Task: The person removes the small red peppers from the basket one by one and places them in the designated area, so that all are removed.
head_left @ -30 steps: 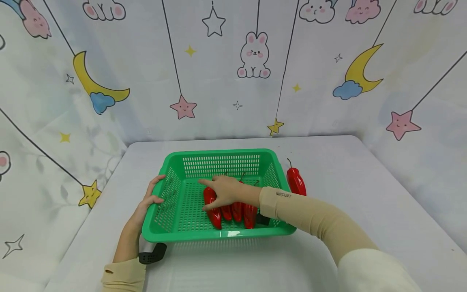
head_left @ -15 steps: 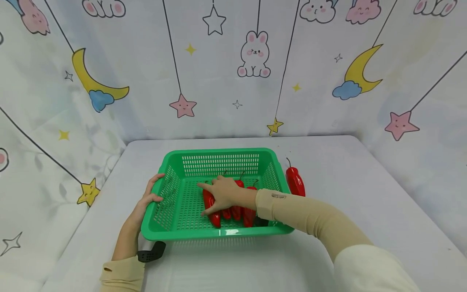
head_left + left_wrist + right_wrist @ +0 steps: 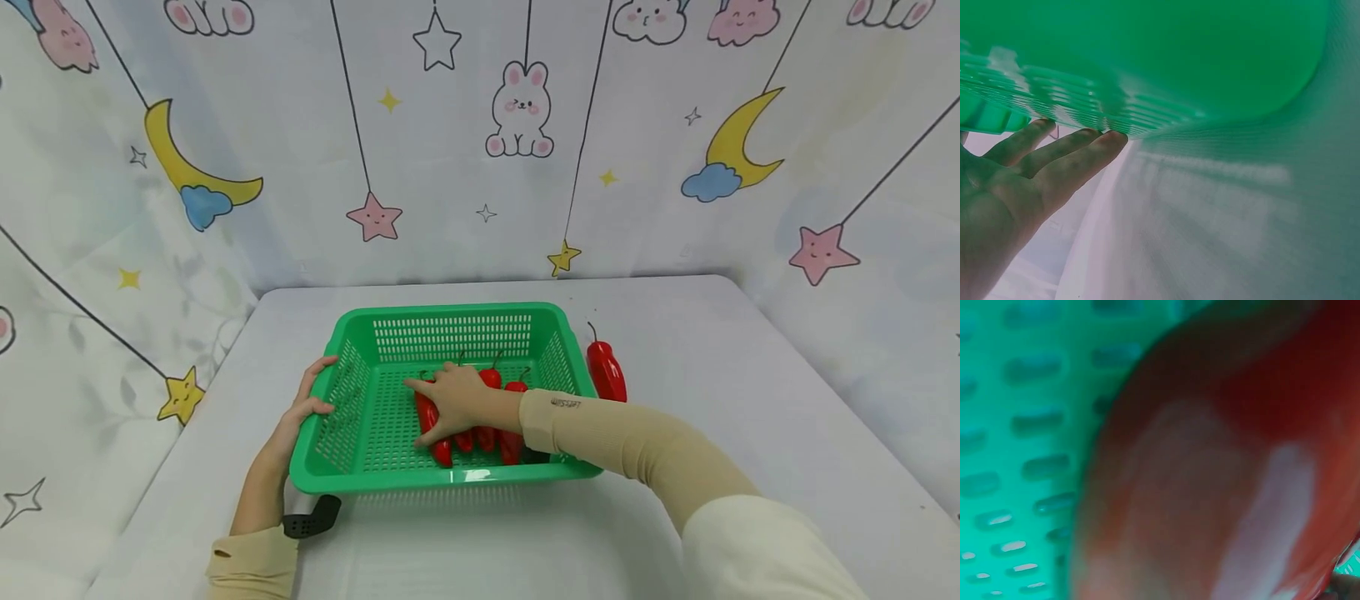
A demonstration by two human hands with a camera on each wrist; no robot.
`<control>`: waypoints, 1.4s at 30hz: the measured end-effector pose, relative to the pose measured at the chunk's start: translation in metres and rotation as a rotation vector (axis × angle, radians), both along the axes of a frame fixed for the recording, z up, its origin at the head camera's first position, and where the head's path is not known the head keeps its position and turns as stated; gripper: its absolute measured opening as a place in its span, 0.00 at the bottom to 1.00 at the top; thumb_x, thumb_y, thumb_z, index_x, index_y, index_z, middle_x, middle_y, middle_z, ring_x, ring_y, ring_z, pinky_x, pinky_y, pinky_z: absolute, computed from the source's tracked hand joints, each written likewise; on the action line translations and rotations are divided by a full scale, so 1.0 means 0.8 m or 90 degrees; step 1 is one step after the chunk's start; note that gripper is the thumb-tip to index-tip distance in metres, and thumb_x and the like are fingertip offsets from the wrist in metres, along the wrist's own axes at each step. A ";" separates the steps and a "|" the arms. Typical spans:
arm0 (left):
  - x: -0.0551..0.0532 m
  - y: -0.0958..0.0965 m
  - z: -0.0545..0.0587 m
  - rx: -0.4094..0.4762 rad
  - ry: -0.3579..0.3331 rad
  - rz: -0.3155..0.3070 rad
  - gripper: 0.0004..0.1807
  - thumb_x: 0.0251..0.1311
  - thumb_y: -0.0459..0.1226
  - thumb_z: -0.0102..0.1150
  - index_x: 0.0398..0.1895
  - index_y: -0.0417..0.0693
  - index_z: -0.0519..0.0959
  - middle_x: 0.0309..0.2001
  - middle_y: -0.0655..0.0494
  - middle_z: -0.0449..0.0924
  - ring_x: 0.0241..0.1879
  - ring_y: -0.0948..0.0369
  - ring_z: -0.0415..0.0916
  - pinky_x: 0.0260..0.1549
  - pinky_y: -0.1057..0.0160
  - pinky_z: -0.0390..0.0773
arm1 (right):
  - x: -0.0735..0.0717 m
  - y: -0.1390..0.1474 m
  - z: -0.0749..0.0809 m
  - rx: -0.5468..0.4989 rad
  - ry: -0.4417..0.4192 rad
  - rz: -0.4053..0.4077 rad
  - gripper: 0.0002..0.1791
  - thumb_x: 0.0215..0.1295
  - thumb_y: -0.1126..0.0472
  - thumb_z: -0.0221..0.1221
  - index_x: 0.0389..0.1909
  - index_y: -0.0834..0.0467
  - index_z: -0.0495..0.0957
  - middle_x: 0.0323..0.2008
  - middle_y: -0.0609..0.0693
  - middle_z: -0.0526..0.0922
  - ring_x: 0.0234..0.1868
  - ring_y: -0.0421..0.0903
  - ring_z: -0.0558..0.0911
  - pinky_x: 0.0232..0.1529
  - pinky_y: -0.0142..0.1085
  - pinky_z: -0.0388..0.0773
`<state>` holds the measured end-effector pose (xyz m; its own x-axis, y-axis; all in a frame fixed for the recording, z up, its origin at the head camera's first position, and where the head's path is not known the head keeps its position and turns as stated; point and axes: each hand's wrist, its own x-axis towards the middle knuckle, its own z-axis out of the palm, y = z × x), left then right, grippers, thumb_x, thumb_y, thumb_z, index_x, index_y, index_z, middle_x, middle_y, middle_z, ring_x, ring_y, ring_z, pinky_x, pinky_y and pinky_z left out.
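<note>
In the head view, my left hand grips the left side of a green plastic basket, its thumb and a finger over the rim. Fingers of that hand touch the basket's slotted outside in the left wrist view. My right hand lies over several glossy red peppers inside the basket, thumb and index finger spread. They straddle the leftmost pepper, partly covered by the hand. A red pepper, blurred and close, fills much of the right wrist view.
Another red pepper lies on the white table, just right of the basket. A black strap piece sits at the left wrist. A white patterned curtain stands behind the table.
My right hand has moved slightly toward me, baring the leftmost pepper's stem. The left hand keeps its place on the basket, and the view has shifted a little.
</note>
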<state>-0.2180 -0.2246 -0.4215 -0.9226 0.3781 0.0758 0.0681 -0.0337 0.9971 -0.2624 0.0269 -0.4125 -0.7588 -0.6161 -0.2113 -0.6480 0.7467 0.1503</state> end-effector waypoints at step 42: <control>0.001 0.000 0.001 -0.005 -0.006 0.007 0.37 0.53 0.30 0.32 0.69 0.59 0.45 0.69 0.44 0.36 0.60 0.46 0.47 0.44 0.59 0.67 | -0.003 -0.006 0.019 -0.285 -0.164 -0.051 0.48 0.41 0.40 0.66 0.66 0.41 0.56 0.37 0.44 0.75 0.36 0.39 0.73 0.24 0.31 0.71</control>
<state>-0.2171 -0.2244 -0.4210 -0.9274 0.3685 0.0640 0.0589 -0.0253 0.9979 -0.2649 0.0217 -0.3976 -0.7655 -0.6308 -0.1269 -0.5598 0.7502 -0.3519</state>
